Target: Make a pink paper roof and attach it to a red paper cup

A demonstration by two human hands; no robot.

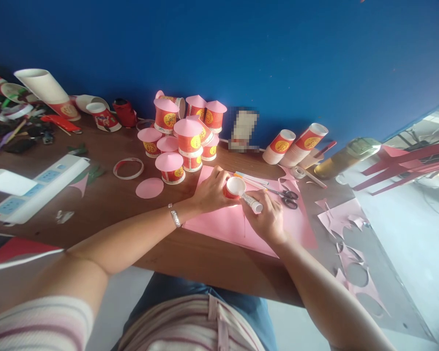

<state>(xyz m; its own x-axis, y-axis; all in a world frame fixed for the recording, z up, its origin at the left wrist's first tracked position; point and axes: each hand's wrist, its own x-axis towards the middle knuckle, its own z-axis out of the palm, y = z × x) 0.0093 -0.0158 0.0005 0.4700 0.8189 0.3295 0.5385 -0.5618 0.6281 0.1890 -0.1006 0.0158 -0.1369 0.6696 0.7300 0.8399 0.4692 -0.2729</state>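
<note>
My left hand (212, 190) is closed round a small red and white paper cup (235, 186), whose round white end faces up toward me. In my right hand (266, 217) is a white glue stick (253, 203) with print on its side. Its far end meets the cup's near right edge; whether it touches cannot be made out. Both hands are over a sheet of pink paper (219, 229). Black-handled scissors (288, 199) lie on the sheet, just beyond my right hand. A pink paper disc (149, 188) rests on the table to the left.
Several red cups with pink cone tops (169, 164) stand grouped behind my left hand. Stacked paper cups (307, 141) lean by the blue wall, near a bottle (346, 156). At left is a power strip (40, 190); pink offcuts (351, 243) lie at right.
</note>
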